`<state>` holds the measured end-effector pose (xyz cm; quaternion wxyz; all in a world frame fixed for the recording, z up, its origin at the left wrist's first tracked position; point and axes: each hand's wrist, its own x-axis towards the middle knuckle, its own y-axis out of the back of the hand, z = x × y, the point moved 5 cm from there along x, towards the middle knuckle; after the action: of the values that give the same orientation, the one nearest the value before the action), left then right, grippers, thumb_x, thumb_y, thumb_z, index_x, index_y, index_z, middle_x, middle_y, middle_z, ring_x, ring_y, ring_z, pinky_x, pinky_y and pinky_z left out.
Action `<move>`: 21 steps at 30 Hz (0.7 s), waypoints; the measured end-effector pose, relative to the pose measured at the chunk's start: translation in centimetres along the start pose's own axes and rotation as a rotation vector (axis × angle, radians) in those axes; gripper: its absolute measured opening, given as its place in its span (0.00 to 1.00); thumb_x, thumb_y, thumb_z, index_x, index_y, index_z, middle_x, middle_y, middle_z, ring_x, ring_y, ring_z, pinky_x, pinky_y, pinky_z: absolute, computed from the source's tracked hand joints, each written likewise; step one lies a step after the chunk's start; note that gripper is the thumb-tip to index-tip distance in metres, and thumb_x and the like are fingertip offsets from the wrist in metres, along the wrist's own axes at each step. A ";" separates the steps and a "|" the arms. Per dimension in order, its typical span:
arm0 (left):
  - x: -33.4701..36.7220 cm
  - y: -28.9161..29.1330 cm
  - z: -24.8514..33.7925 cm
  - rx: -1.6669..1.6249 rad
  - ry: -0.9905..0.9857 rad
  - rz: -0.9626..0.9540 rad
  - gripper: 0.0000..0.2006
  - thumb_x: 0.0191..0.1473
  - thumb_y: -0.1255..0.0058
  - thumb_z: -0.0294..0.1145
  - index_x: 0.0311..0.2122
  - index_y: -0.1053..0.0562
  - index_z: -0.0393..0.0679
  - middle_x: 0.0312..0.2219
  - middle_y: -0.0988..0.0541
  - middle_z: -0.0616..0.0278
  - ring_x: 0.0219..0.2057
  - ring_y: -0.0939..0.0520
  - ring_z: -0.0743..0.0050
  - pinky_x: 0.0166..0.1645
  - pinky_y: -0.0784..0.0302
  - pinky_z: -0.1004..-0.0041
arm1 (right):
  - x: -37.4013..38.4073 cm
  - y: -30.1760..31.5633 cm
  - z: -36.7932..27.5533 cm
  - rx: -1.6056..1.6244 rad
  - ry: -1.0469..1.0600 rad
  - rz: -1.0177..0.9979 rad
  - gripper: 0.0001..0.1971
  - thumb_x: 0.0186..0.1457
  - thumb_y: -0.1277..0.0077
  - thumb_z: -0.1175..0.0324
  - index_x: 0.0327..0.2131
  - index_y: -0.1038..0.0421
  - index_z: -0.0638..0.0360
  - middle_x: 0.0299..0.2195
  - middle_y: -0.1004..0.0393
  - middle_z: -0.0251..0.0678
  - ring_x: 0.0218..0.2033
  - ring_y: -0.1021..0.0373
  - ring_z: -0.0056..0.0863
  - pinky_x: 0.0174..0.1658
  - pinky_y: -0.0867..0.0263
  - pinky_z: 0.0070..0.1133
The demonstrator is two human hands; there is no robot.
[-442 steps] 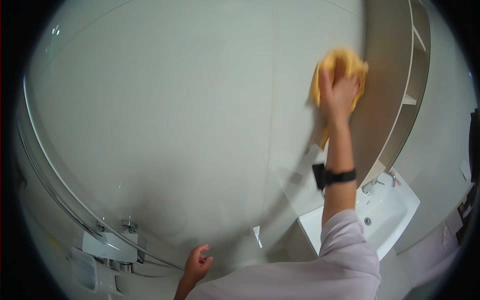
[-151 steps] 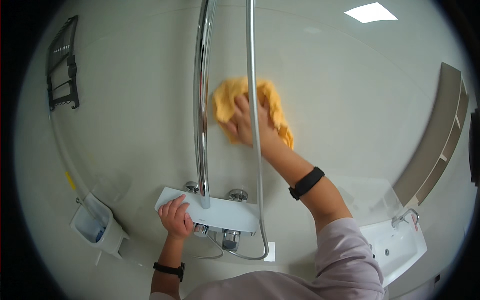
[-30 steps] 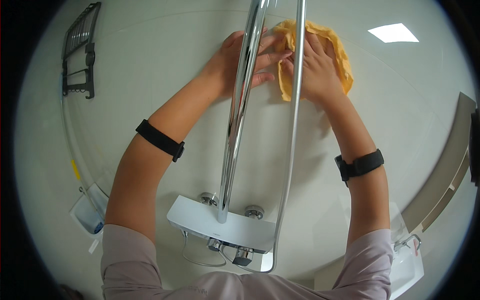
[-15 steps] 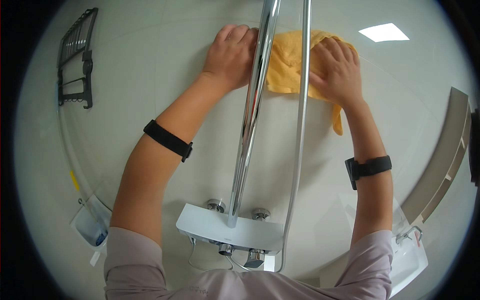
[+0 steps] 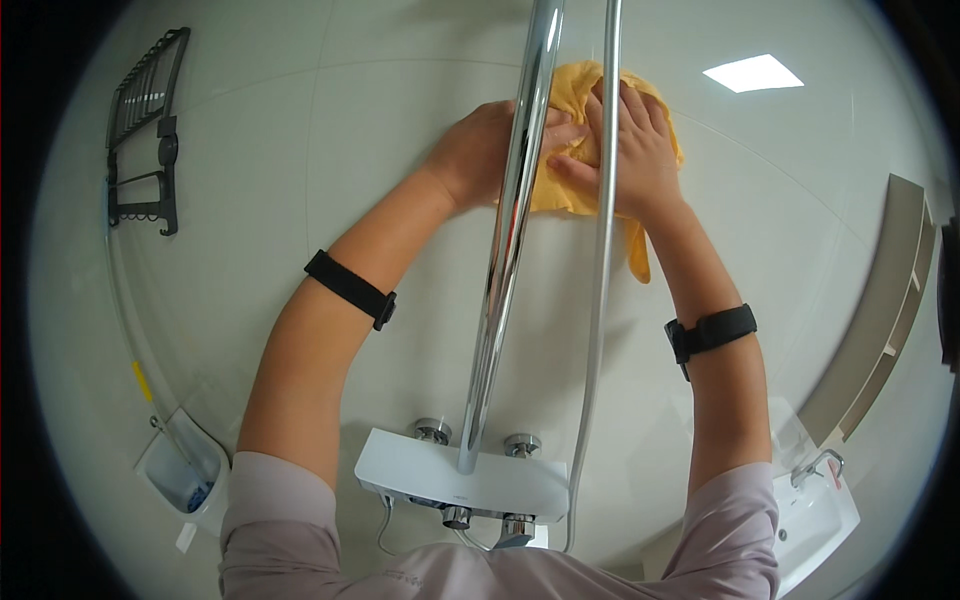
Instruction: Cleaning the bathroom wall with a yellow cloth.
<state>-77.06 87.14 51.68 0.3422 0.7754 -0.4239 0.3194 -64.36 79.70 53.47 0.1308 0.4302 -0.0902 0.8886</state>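
Observation:
A yellow cloth (image 5: 570, 185) lies bunched against the pale tiled wall, with one corner hanging down at its lower right. My right hand (image 5: 640, 160) presses on it, palm to the wall, fingers stretched out and thumb apart. From the left, my left hand (image 5: 480, 155) reaches behind the chrome shower pole (image 5: 515, 190). Its stretched fingers come out on the pole's right side and touch the cloth near my right thumb; the pole hides part of this hand. The grey shower hose (image 5: 607, 200) passes in front of the cloth and the edge of my right hand.
Below my hands sits a white shower mixer (image 5: 460, 480) with chrome knobs. A dark folding rack (image 5: 165, 150) hangs at the far left, above a white basin (image 5: 180, 465) with a yellow-marked stick. On the right are a beige shelf unit (image 5: 880, 300) and a white washbasin (image 5: 820, 525).
My right hand and the cloth have shifted left. My left hand has moved down and right, and its fingers now show past the pole on the cloth.

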 end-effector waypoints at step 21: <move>-1.3 1.1 0.7 0.180 0.188 0.068 0.19 0.46 0.44 0.43 0.42 0.28 0.46 0.41 0.28 0.55 0.45 0.27 0.55 0.49 0.29 0.62 | -3.7 2.5 0.6 0.161 0.102 -0.143 0.25 0.49 0.48 0.61 0.52 0.36 0.51 0.51 0.34 0.34 0.51 0.38 0.35 0.56 0.44 0.31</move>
<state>-78.43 86.69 50.52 0.2983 0.7548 -0.3856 0.4389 -62.47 76.63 50.84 0.1635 0.3987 0.0192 0.9022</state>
